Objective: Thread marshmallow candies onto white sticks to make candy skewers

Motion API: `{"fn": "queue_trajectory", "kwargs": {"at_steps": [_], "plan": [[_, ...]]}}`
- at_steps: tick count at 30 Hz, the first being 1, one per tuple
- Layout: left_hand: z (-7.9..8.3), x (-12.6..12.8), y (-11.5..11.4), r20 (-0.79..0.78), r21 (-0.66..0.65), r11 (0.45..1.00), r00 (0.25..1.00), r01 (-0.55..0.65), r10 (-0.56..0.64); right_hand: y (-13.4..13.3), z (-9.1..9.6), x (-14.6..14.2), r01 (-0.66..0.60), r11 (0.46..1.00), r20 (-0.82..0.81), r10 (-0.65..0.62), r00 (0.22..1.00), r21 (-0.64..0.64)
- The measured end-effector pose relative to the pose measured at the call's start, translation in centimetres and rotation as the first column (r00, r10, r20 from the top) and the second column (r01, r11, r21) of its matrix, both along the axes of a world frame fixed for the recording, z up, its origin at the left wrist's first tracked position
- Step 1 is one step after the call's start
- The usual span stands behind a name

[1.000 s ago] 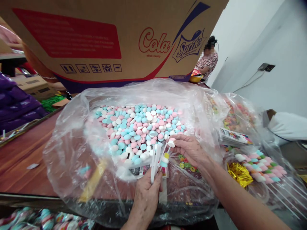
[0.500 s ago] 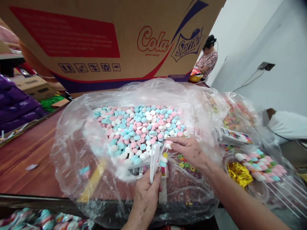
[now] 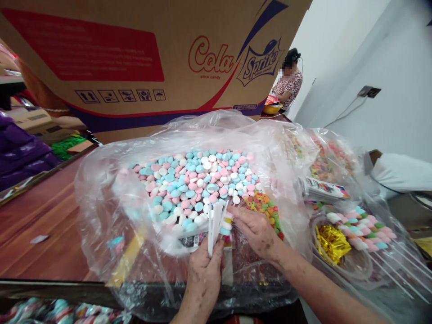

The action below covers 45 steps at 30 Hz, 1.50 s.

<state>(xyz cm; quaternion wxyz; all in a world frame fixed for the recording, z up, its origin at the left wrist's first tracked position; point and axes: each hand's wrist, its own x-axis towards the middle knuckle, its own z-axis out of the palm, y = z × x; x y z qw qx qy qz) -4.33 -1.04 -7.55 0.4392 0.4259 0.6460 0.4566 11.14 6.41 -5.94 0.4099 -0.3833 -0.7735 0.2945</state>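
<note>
My left hand [image 3: 203, 279] is closed round a small bunch of white sticks [image 3: 213, 222], held upright at the near edge of a big clear plastic bag [image 3: 111, 202]. One stick carries yellow, white and blue candies [image 3: 226, 226]. My right hand [image 3: 254, 229] is beside them, fingers pinched at that candy stick. The bag holds a heap of pink, blue and white round candies [image 3: 195, 184]. A pile of small coloured ring candies [image 3: 265, 204] lies just past my right hand.
A large Cola/Sprite cardboard box [image 3: 151, 54] stands behind the bag. At the right lie finished candy sticks [image 3: 364, 229], a gold foil wad [image 3: 332, 243] and another bag of ring candy [image 3: 324, 162]. Another person [image 3: 286, 83] sits far back. The wooden table [image 3: 40, 220] shows at the left.
My right hand has drawn back from the round candies toward me, to the stick in my left hand. This has uncovered the ring candies. My left hand has barely moved.
</note>
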Motion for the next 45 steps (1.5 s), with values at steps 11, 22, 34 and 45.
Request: {"fn": "queue_trajectory", "kwargs": {"at_steps": [11, 22, 34, 45], "plan": [[-0.3, 0.2, 0.0, 0.121, -0.019, 0.997, 0.989, -0.078, 0.080, 2.3, 3.7, 3.1, 0.163, 0.986, 0.392, -0.133, 0.910, -0.044], [-0.8, 0.0, -0.1, 0.191, -0.031, 1.000, 0.982, 0.000, 0.006, 3.6, 0.8, 5.1, -0.043, 0.971, 0.800, -0.167, 0.576, 0.234], [-1.4, -0.2, -0.2, 0.138, -0.025, 1.000, 0.990, 0.001, 0.003, 4.0, 1.3, 6.1, -0.255, 0.967, 0.659, 0.181, 0.730, 0.018], [-1.4, -0.2, -0.2, 0.145, -0.037, 0.999, 0.989, 0.026, -0.021, 1.8, 2.7, 6.8, -0.296, 0.952, 0.633, 0.182, 0.753, 0.078]]}}
